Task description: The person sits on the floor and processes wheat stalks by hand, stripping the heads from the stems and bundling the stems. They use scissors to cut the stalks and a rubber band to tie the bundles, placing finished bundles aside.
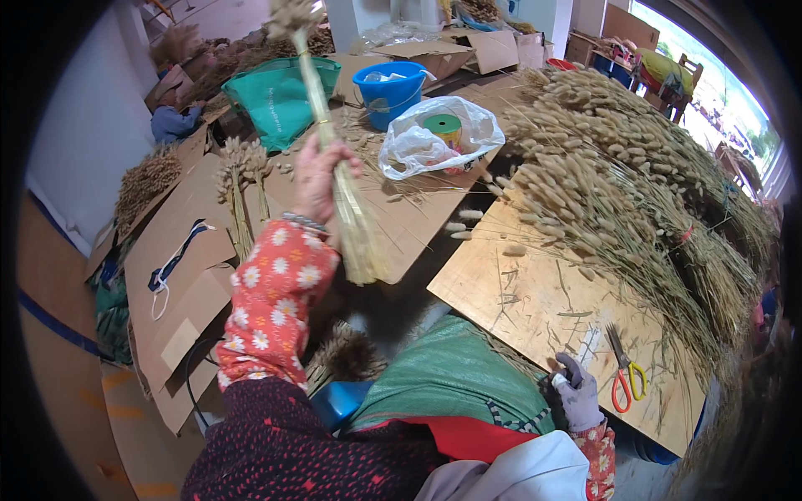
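Note:
My bare left hand (318, 181) is closed around the stems of a tied bundle of dried bunny-tail grass (358, 235), held raised over the cardboard. Its fluffy heads are at the top edge of view and its cut stem ends, slightly blurred, point down. My right hand (574, 394), in a thin grey glove with a white wrap on one digit, rests at the near edge of a wooden board (476, 282). Nothing shows between its thumb and index finger. Scissors (620, 369) with one red and one yellow handle lie beside it, blades slightly apart.
Loose bunny-tail grass (583, 194) is heaped across the board's far side. Smaller bundles (238, 188) lie on cardboard at left. Beyond stand a blue bucket (391, 94), a white plastic bag (407, 147) holding a green-topped spool, and a green bag (276, 103). Another person (172, 119) is far left.

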`<state>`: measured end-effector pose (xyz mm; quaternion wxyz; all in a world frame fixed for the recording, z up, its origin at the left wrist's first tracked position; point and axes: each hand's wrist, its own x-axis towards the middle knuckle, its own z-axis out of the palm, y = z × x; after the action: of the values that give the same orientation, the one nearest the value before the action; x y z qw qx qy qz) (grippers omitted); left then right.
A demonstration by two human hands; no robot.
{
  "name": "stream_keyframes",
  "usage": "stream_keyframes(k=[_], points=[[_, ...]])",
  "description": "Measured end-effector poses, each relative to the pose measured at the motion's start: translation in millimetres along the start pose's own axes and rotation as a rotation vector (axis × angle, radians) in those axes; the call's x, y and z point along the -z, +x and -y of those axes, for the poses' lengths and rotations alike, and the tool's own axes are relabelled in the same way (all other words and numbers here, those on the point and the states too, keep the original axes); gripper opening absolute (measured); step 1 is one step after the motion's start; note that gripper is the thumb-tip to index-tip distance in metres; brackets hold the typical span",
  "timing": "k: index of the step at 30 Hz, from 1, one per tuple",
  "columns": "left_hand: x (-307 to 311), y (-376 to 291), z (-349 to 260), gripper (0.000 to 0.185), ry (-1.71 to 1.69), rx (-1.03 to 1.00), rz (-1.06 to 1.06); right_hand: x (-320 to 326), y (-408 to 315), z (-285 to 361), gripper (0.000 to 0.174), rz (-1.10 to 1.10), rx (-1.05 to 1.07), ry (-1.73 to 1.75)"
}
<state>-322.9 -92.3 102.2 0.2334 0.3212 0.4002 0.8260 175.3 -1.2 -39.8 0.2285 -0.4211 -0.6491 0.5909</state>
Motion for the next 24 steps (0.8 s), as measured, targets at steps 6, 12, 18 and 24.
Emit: stream_keyframes(k=[6,12,18,24], points=[[129,-8,-64,0.013,0.421,0.039,-0.429,-6,3,-11,0.036,0.020,0.090,-0.144],[231,-37,-84,0.023,0.751,0.104,-0.576,-15,4,-7,0.037,0.037,0.017,-0.152],[307,-58,-49,0.045,1.562,0.136,-0.452,-22,6,-6,0.035,0.058,-0.001,-0.198],[343,-66,-26,0.048,1.673,0.090,-0.399,-19,8,-13,0.036,0.069,0.057,-0.264]])
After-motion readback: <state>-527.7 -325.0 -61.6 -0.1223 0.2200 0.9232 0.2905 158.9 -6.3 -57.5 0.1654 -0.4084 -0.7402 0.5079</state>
